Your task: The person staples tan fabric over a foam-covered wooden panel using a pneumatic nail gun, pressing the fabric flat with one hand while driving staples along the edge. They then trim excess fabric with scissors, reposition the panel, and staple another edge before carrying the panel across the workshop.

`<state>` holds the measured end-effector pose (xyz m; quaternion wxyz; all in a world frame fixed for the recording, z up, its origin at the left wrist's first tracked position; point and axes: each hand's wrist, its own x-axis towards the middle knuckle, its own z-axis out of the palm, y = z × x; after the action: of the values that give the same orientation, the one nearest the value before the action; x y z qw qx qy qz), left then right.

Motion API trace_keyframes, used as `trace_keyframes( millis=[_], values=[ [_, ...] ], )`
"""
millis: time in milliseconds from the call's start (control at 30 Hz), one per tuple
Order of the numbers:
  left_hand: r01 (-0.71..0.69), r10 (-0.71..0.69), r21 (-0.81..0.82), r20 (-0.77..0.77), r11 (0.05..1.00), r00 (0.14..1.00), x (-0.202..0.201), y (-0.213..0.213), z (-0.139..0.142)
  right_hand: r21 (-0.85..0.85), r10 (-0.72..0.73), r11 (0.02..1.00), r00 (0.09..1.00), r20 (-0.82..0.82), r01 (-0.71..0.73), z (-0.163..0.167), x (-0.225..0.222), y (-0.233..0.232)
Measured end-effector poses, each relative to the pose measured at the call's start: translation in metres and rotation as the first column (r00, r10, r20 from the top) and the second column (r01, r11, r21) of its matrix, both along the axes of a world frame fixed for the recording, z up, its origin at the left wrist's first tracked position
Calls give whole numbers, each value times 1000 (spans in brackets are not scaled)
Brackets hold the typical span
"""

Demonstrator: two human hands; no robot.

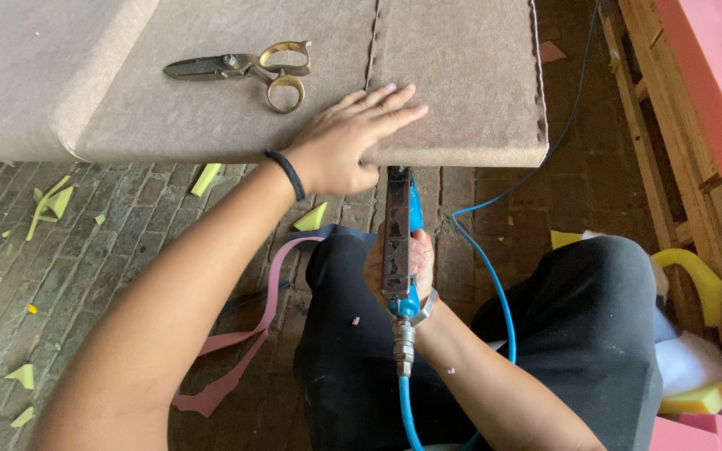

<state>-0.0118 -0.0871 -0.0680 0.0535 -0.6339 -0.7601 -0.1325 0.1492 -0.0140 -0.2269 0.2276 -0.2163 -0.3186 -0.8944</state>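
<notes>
Head view: the left hand (346, 142) lies flat, fingers spread, on the brown fabric-covered panel (453, 75) at its front edge. Below, the right hand (401, 266) holds a closed grip on a blue pneumatic stapler (398, 242), its nose apparently touching the panel's underside. Scissors (248, 68) lie near the fingers.

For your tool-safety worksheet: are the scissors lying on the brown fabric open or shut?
Shut. The scissors lie flat with both blades together in one dark point and the two brass handle loops touching.
</notes>
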Motion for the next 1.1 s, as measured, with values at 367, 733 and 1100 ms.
trace_keyframes(
  millis=[367, 733, 1100],
  values=[
    [21, -189, 236, 717, 971, 671, -21, 2, 11, 164, -15, 986, 997, -78, 27, -29, -13, 1],
    [-221, 214, -145, -62, 964, 975, 37, 97, 10, -131, -266, 950, 956, 125, 282, 2, 46, 62],
    [-191, 183, 24, 182, 981, 966, 30, 129, -3, 287, -448, 864, 891, 65, 414, -36, 54, 106]
  ],
)
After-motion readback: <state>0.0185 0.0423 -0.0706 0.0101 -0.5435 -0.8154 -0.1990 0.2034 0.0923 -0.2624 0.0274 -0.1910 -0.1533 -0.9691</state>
